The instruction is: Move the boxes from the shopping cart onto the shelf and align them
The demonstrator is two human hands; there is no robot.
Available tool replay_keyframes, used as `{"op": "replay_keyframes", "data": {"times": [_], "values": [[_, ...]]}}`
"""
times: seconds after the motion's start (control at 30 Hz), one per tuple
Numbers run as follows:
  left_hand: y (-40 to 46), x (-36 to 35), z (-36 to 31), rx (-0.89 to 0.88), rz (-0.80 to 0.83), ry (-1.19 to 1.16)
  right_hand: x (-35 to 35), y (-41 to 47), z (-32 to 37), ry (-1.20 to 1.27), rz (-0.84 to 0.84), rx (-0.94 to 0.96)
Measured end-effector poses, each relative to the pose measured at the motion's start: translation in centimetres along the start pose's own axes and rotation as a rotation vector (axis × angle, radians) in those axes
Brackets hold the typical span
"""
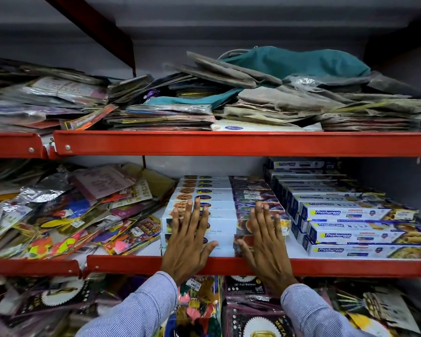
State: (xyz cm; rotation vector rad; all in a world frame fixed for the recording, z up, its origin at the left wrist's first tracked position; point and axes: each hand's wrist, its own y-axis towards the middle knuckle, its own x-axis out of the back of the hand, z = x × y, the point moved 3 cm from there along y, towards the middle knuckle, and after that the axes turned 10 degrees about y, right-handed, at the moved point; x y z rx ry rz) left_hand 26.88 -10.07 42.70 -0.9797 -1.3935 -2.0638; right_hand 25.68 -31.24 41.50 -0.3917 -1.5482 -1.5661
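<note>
A stack of long white cling film boxes [223,216] with food pictures lies on the middle shelf [326,266], stepped back row by row. My left hand [188,242] rests flat on the left part of the front boxes, fingers spread. Flat on the right part lies my right hand [265,244], fingers also spread. Neither hand grips anything. Right of this stack stands a pile of blue and white Freshwrapp boxes [350,215]. The shopping cart is out of view.
Loose colourful packets [71,215] fill the shelf's left side, touching the cling film stack. The upper red shelf [229,143] carries dusty packets and a teal bag [294,62]. Foil balloon packs [248,300] hang below the shelf edge.
</note>
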Motion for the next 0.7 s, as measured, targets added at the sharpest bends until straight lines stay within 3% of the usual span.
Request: {"op": "replay_keyframes", "data": {"times": [0.53,0.7], "values": [[-0.2,0.6,-0.2,-0.005,0.028,0.002,0.0,0.2,0.2,-0.049,-0.022,0.006],[-0.4,4.0,-0.7,0.039,-0.050,-0.032,2.5,0.4,1.3,0.000,-0.051,-0.008]]}}
